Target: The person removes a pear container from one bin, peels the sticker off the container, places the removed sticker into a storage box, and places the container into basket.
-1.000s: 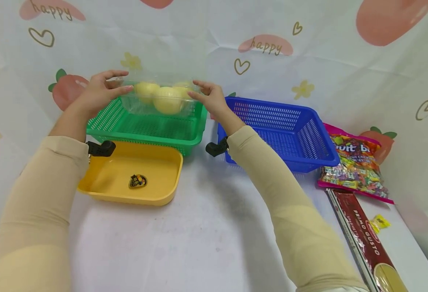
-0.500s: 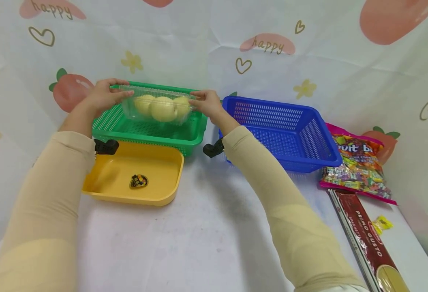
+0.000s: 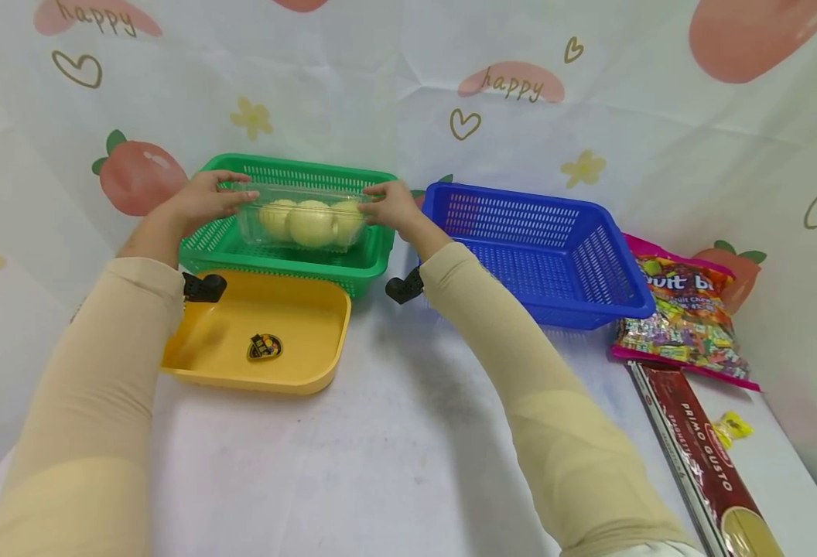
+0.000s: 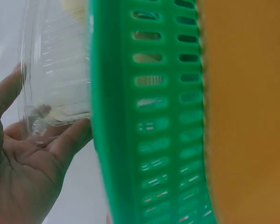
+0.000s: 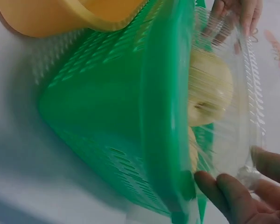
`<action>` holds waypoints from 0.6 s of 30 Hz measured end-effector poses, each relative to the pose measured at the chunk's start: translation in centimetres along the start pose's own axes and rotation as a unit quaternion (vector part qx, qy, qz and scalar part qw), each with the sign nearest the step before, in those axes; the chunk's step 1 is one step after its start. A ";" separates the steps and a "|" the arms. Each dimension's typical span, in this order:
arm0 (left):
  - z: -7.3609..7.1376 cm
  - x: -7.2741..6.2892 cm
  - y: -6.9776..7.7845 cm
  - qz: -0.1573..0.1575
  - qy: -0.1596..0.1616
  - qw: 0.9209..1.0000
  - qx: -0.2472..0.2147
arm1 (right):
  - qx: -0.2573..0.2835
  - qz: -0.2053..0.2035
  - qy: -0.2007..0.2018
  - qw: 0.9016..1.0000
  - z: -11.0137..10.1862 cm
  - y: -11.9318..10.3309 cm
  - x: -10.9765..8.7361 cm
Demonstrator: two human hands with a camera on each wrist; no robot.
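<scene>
A clear plastic clamshell box (image 3: 255, 224) with three round pale yellow fruits (image 3: 311, 224) inside is held between both hands, low within the green basket (image 3: 297, 267). My left hand (image 3: 203, 203) grips its left end, thumb and fingers on either side, as the left wrist view also shows at the box corner (image 4: 56, 93). At the opposite end my right hand (image 3: 396, 209) pinches the box. In the right wrist view those fingertips (image 5: 210, 186) lie right by the green rim, and one fruit (image 5: 207, 88) shows through the plastic.
In front of the green basket sits a yellow tray (image 3: 220, 363) with a small dark badge (image 3: 264, 346) in it. Rightward stand a blue basket (image 3: 541, 263), a candy bag (image 3: 683, 313), a spaghetti pack (image 3: 704, 456) and a yellow wrapped candy (image 3: 731, 428). A printed cloth hangs behind.
Both hands have lowered the clear box from above the green basket's back rim down into the basket. The grip at both ends stays the same.
</scene>
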State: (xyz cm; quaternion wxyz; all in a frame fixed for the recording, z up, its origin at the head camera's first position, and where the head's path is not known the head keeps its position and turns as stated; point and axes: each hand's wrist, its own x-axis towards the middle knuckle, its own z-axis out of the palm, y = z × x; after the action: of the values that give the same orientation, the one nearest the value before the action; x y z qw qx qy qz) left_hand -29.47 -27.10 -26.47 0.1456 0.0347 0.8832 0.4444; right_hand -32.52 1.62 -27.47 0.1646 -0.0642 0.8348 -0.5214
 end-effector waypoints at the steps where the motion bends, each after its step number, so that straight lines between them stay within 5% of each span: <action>1: 0.0 0.0 -0.1 -0.001 -0.005 1.000 0.010 | -0.015 0.001 -0.005 1.000 0.1 -0.1 0.0; 9: 0.2 0.1 -1.0 -0.019 -0.038 0.996 0.079 | -0.182 -0.003 -0.062 0.981 1.2 -0.4 0.2; 18: 0.7 0.2 -1.9 -0.017 -0.028 0.995 0.093 | -0.216 0.005 -0.123 0.969 2.6 -0.2 0.1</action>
State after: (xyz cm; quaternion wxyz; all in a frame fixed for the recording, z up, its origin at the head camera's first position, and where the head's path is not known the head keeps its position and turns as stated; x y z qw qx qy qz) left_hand -29.38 -27.67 -28.39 0.1735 0.0458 0.9169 0.3566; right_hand -31.75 -0.74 -28.42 0.2507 -0.1574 0.9014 -0.3160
